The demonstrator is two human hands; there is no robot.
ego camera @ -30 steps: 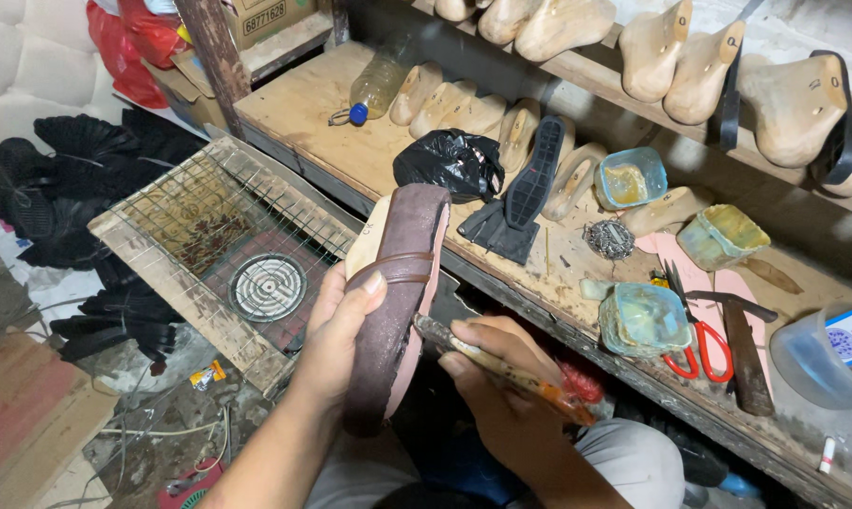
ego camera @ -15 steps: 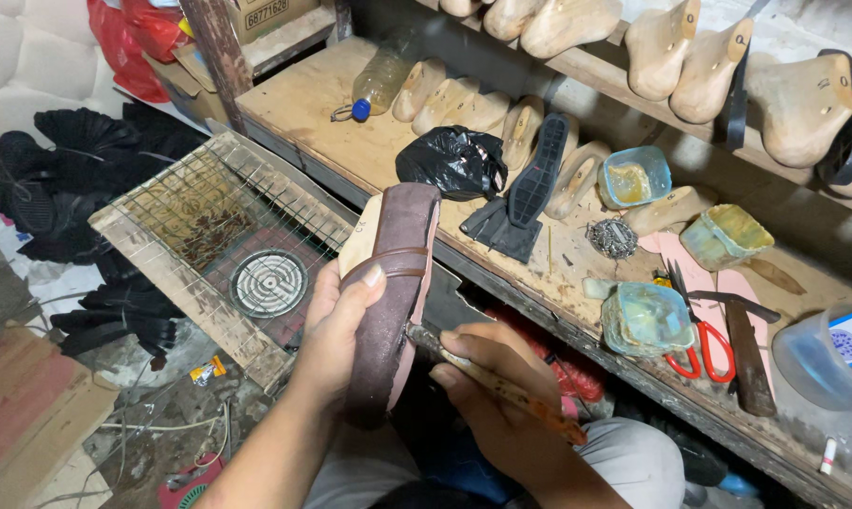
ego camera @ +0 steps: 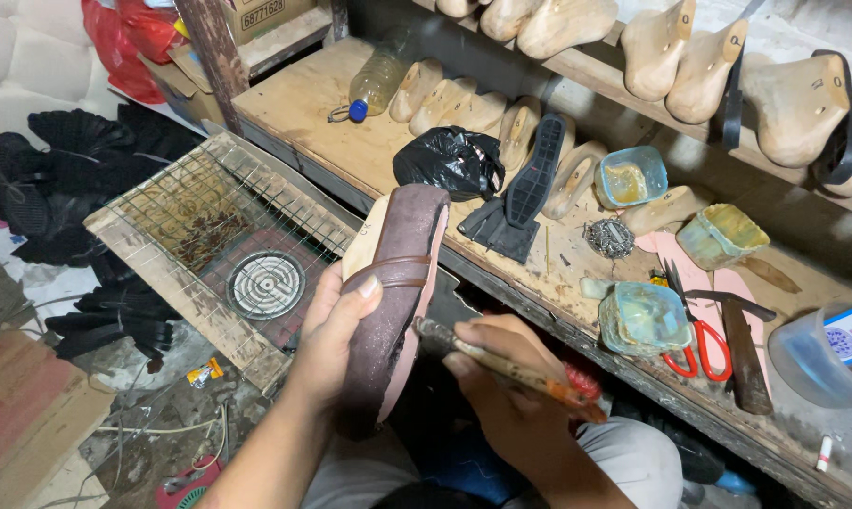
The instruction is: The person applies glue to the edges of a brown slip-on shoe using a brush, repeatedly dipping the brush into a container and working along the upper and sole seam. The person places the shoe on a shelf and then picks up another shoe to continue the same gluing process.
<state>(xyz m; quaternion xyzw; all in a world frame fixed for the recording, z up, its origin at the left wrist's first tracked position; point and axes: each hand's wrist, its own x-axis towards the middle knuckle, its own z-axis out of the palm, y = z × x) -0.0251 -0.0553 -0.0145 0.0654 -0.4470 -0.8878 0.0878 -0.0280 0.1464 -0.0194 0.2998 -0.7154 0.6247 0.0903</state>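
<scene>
- Fingers of the left hand point(ego camera: 336, 325) wrap the brown shoe upper on its wooden last point(ego camera: 393, 292), thumb pressed flat on the thin strap across it; fingers of the right hand point(ego camera: 511, 396) pinch a brush point(ego camera: 501, 363) whose dark tip touches the shoe's edge.
- Held in the air before the near edge of the tabletop point(ego camera: 332, 123), above the person's lap, the shoe points away, sole side up.
- By my judgement the last makes it stiff and fairly heavy, while the upper is soft and may be tacky where brushed; the waist, where the left hand grips, looks the safest hold.
- Wire-mesh frame point(ego camera: 219, 226) sits at the left, over a round coil heater point(ego camera: 266, 283).
- Black plastic bag point(ego camera: 450, 160) lies mid-tabletop, beside a black sole point(ego camera: 536, 170).
- Three small tubs: a blue one point(ego camera: 630, 176) with yellowish paste, a green one point(ego camera: 723, 236) crusted yellow, and a smeared one point(ego camera: 643, 316) near the front edge, contents unclear.
- Red-handled scissors point(ego camera: 695, 330) lie just beside that last tub.
</scene>
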